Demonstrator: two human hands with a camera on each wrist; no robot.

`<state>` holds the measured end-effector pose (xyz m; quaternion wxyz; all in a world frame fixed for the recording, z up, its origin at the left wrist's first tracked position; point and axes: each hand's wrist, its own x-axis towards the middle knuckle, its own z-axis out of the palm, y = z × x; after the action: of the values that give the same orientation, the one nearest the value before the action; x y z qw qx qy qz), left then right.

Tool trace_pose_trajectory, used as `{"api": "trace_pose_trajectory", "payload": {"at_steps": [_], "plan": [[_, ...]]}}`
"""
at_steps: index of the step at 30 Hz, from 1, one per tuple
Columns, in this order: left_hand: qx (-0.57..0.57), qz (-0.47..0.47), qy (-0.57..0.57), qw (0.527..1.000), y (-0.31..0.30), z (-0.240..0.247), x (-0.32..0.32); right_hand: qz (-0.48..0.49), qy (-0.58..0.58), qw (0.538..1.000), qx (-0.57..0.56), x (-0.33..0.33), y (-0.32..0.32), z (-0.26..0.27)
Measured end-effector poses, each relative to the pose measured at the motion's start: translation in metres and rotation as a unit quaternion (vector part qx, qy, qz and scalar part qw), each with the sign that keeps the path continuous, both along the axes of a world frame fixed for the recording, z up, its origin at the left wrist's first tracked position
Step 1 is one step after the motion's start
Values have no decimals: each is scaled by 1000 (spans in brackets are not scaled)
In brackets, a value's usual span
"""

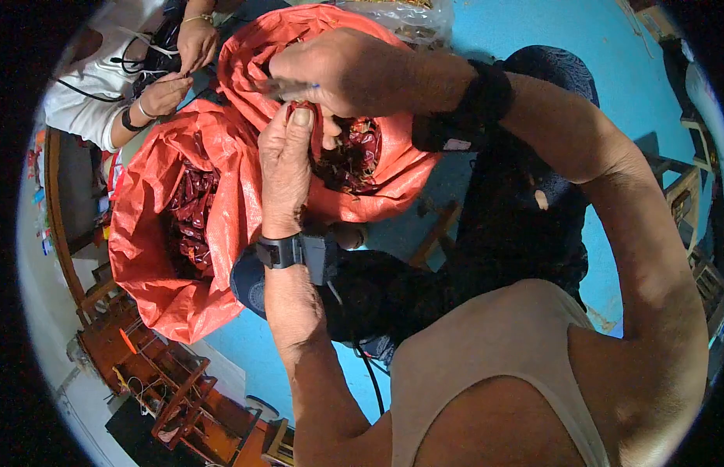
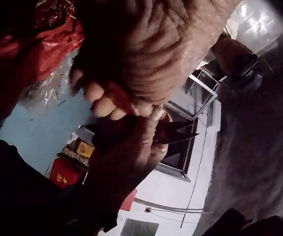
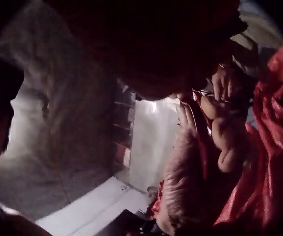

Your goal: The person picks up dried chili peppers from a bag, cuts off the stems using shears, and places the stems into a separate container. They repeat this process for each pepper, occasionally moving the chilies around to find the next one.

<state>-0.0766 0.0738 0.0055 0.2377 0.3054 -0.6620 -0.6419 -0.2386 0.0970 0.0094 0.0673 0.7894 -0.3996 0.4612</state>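
Editor: Where is the chili, and who has it?

Photographer: A dried red chili [image 1: 316, 121] sits in the left hand [image 1: 285, 152], pinched beneath the thumb, above the inner edge of the far sack [image 1: 245, 58]. The right hand [image 1: 338, 74] is closed around a pair of scissors [image 2: 180, 138], whose two pointed blades jut past the fingers in the left wrist view. The two hands meet, one against the other.

Editor: Why hold it there?

Photographer: Presumably so that anything dropped lands in the sack, where more chilies [image 1: 362, 152] lie. The near sack [image 1: 148, 257], also holding chilies, stands beside it, its mouth rolled open, likely for an easy reach. The thumb seems to steady the pod close to the blades.

Editor: And the arms?

Photographer: The left forearm runs straight out from the body, thumb pointing away, a camera strap [image 1: 280, 253] at the wrist. The right elbow swings wide, its forearm crossing over the knee, the back of the hand uppermost. Whether the blades touch the pod cannot be told; they blur from overhead.

Editor: Anyone else?

Photographer: A second person's hands [image 1: 163, 95] come together at the sacks' far side, their fingertips too small to read.
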Motion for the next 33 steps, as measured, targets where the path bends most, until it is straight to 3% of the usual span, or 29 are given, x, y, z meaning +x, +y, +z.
{"api": "trace_pose_trajectory", "payload": {"at_steps": [2,3,4,5,6,8,9,12,14,15,17,21,22,23,24,25,27,29,31,33], "plan": [[-51,60,25,997,1,-1,-5,52,-193,970,141,3,2,2],[-50,59,26,997,1,-5,-8,51,-192,970,141,4,4,3],[-141,96,26,985,1,-8,-10,80,-327,891,306,5,5,5],[-231,133,26,963,0,-11,-13,104,-444,765,455,5,5,6],[-314,154,-9,937,-1,-12,-15,105,-444,765,455,5,6,5],[-363,164,-30,917,1,-10,-15,182,-517,720,427,5,9,3],[-410,174,-49,894,1,-10,-16,182,-517,720,426,5,8,3],[-352,159,-36,922,-2,-9,-12,163,-502,718,454,2,5,12],[-282,127,-33,950,-2,-3,-5,137,-388,755,511,-2,6,21],[-282,129,-34,950,-2,-5,-2,138,-387,754,512,-2,6,20],[-293,99,-38,950,-1,-10,2,128,-318,799,494,-3,4,19],[-211,79,-51,973,9,-4,0,166,-306,834,428,0,2,0],[-105,89,-10,990,10,-5,-2,64,-174,951,249,3,3,-4],[-106,88,-8,990,10,-3,-3,-43,-28,997,51,5,3,-8],[70,87,49,993,11,0,-4,-45,-26,997,50,7,1,-11],[246,82,105,960,13,4,-7,-67,-63,994,59,9,-2,-15],[258,121,104,953,11,6,-14,-87,-90,990,67,13,-12,-19],[205,163,125,957,2,3,-18,-125,-244,948,163,21,-26,-22],[175,179,88,964,-1,2,-16,-119,-255,935,215,24,-30,-30],[80,192,32,978,2,0,-11,-186,-251,923,226,31,-33,-39]]}}
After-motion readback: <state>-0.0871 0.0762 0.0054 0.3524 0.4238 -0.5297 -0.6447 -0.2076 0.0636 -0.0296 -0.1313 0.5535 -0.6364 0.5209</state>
